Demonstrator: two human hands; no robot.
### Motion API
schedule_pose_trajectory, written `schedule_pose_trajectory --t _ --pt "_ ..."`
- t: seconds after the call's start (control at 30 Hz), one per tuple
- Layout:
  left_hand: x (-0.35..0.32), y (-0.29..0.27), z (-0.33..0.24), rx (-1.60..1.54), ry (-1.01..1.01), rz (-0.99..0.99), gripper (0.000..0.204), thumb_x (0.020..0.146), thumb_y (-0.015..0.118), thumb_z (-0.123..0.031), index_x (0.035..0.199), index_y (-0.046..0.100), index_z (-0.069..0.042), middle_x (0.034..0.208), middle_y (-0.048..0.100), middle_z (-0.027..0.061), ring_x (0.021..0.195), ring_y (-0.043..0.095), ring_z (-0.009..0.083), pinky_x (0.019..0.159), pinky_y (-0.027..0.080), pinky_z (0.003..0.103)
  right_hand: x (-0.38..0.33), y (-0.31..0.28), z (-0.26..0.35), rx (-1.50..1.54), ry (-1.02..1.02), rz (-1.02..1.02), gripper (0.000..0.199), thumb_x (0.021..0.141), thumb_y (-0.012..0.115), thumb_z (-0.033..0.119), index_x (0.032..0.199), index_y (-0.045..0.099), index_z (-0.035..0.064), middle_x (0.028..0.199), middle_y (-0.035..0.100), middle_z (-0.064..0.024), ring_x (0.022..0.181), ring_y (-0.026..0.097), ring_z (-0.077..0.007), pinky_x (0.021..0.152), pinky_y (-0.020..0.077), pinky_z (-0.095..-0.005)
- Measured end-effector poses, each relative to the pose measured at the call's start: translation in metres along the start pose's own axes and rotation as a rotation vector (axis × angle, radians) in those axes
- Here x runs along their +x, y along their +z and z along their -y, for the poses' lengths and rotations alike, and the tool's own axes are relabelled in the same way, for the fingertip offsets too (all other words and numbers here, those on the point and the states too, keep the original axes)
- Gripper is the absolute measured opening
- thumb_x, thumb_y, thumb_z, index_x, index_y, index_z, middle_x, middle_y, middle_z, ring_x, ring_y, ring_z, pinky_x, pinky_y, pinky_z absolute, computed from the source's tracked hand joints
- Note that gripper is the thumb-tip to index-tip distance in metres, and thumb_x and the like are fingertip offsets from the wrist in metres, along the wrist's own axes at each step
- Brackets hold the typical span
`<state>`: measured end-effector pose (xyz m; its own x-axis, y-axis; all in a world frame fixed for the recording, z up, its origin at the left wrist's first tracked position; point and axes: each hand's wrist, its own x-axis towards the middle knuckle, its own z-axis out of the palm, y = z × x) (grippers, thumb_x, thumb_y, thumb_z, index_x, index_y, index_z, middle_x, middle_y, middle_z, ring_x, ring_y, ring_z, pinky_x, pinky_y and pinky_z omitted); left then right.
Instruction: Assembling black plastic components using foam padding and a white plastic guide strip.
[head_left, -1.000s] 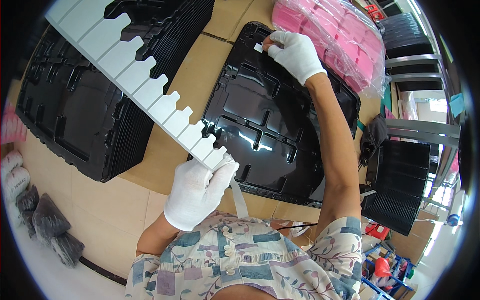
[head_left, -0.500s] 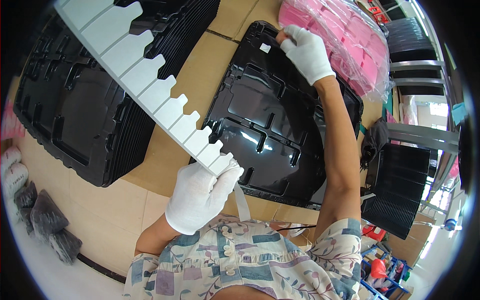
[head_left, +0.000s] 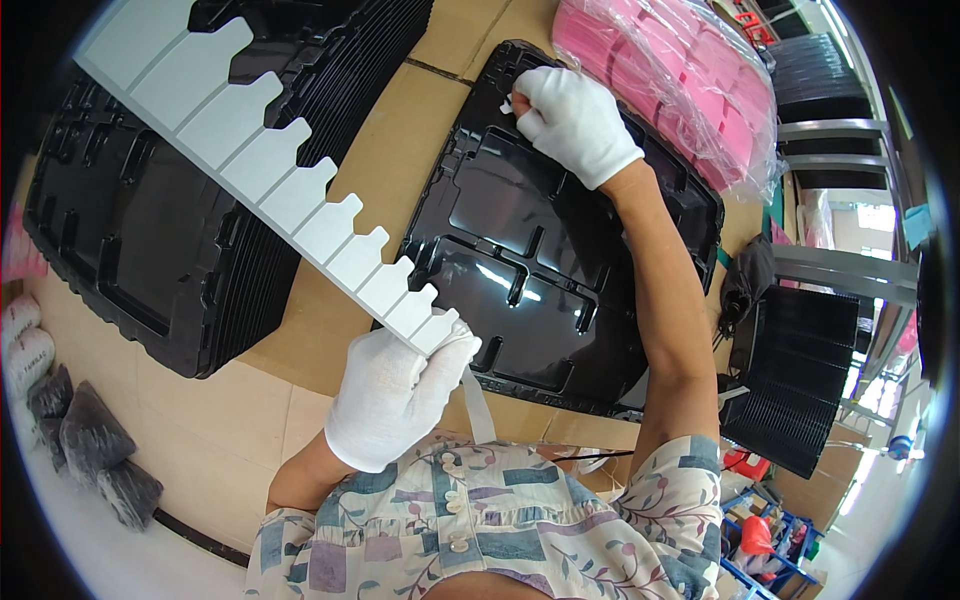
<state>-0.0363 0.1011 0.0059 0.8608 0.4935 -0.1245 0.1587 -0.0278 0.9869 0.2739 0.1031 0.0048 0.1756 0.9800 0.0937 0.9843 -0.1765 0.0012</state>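
1. Standing over the cardboard-covered tabletop (head_left: 400, 130), the person has a tall stack of black moulded trays (head_left: 150, 230) on the left; as I judge it, that stack is the bulk of the work still waiting, since none of those trays shows a sticker that I can see.
2. A single black tray (head_left: 540, 260) lies apart on the right side, in front of the person, glossy and with nothing in its pockets; it seems to be the one being dealt with now.
3. A bag of pink sheets (head_left: 670, 80) lies beyond the single tray's far edge, untouched by either hand.
4. The long white label strip (head_left: 270, 170) slants across the left stack; many tab-shaped labels remain along it, so by my reckoning plenty of sticking is left.
5. The left hand (head_left: 395, 400), gloved white, is clenched around the near end of the strip, with a bare backing tail hanging just below it.
6. The right hand (head_left: 575, 120), also gloved, presses fingertips on the far corner of the single tray.
7. A small white label (head_left: 506, 104) shows at those fingertips, touching the tray; whether it is fully stuck down I cannot tell.
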Motion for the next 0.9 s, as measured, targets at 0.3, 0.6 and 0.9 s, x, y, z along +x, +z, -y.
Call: schedule_pose_trajectory --t 0.3,0.6,0.9 --pt "0.003 -0.002 -0.007 -0.031 -0.058 0.058 0.016 0.096 0.054 -0.006 0.091 0.064 0.005 0.08 0.064 0.008 0.066 0.062 0.0125 0.059 0.048 0.026 -0.044 -0.023 -0.033 1.359 0.304 -0.373 0.011 0.092 0.058 0.016 0.088 0.062 0.0055 0.076 0.056 0.0024 0.068 0.045 -0.0053 0.067 0.0375 -0.0202" --pt "0.002 -0.003 0.002 -0.124 -0.051 0.036 0.014 0.097 0.055 -0.006 0.09 0.064 0.002 0.08 0.063 0.0044 0.065 0.058 0.0089 0.058 0.046 0.024 -0.061 -0.022 0.042 0.558 0.246 -0.154 0.009 0.084 0.059 0.008 0.091 0.064 0.0046 0.081 0.069 -0.0139 0.074 0.068 -0.0265 0.069 0.0529 -0.0374" --pt "0.002 0.001 0.011 -0.12 -0.003 0.015 0.012 0.094 0.064 -0.011 0.095 0.064 0.002 0.075 0.064 0.008 0.063 0.061 0.0141 0.058 0.048 0.028 -0.043 0.003 0.052 0.049 0.075 -0.15 0.014 0.087 0.063 0.016 0.097 0.07 0.0094 0.091 0.068 -0.0097 0.082 0.068 -0.0316 0.069 0.054 -0.0412"
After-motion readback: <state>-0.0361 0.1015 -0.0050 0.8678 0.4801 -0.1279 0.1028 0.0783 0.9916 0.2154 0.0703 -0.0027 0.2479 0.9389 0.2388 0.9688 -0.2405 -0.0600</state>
